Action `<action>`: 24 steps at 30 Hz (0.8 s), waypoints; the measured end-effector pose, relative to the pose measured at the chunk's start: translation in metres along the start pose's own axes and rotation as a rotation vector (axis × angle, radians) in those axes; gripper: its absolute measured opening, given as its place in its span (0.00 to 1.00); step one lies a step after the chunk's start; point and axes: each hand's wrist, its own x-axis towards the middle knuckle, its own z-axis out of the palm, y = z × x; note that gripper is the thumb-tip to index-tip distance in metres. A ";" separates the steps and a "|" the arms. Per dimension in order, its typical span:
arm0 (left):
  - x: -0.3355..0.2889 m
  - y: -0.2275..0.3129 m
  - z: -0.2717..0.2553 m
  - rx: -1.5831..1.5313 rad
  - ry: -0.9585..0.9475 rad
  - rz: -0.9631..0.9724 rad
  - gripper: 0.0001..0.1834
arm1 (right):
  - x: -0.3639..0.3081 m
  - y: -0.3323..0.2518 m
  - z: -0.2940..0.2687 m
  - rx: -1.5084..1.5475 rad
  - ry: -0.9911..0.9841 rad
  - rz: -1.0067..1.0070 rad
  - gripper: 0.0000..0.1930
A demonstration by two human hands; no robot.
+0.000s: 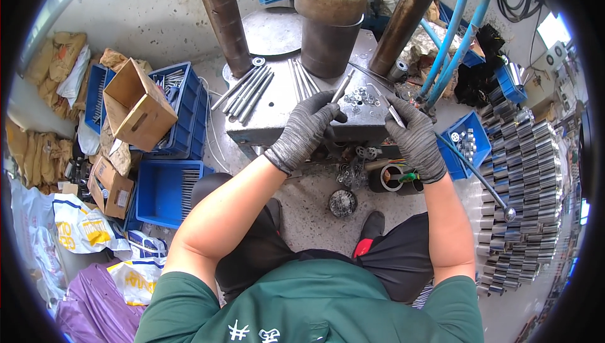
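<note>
My left hand (305, 130), in a dark grey work glove, is closed round a metal rod (343, 86) that points up and away over the steel machine table (277, 132). In the matching glove, my right hand (417, 138) grips a second slim metal rod (395, 115) near the table's right edge. Between the hands, small metal rings (362, 96) lie scattered on the table. Left of them are a loose bundle of metal rods (249, 94) and a smaller group of rods (302, 79). Part of each held rod is hidden by my fingers.
A thick steel cylinder (328, 43) stands behind the rods, between two pillars (222, 18). A ball-ended lever (477, 179) juts out at right, near a blue bin (480, 144) and stacked metal tubes (523, 198). Blue crates (161, 188) stand at left. A round tub (343, 203) sits on the floor.
</note>
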 end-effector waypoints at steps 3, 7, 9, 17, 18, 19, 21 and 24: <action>-0.003 -0.001 -0.001 0.049 -0.015 0.014 0.24 | -0.001 -0.001 -0.007 0.089 -0.029 0.079 0.25; -0.004 -0.001 -0.003 0.126 -0.016 0.022 0.22 | -0.004 -0.006 -0.011 0.145 -0.060 0.115 0.25; -0.002 -0.003 -0.004 0.175 -0.009 0.025 0.21 | -0.004 -0.012 -0.015 0.132 -0.070 0.124 0.25; -0.007 0.010 -0.009 0.706 -0.025 0.432 0.16 | -0.004 -0.020 -0.036 -0.122 -0.346 -0.013 0.25; -0.008 0.010 -0.009 0.705 -0.025 0.431 0.16 | -0.004 -0.019 -0.036 -0.121 -0.347 -0.012 0.25; -0.007 0.009 -0.010 0.535 -0.087 0.280 0.16 | -0.004 -0.018 -0.035 -0.099 -0.383 -0.005 0.25; -0.007 0.005 -0.012 0.364 -0.148 0.128 0.17 | -0.005 -0.019 -0.033 -0.077 -0.419 0.002 0.25; -0.008 -0.001 -0.013 0.127 -0.283 -0.120 0.20 | -0.008 -0.023 -0.028 0.038 -0.503 0.040 0.26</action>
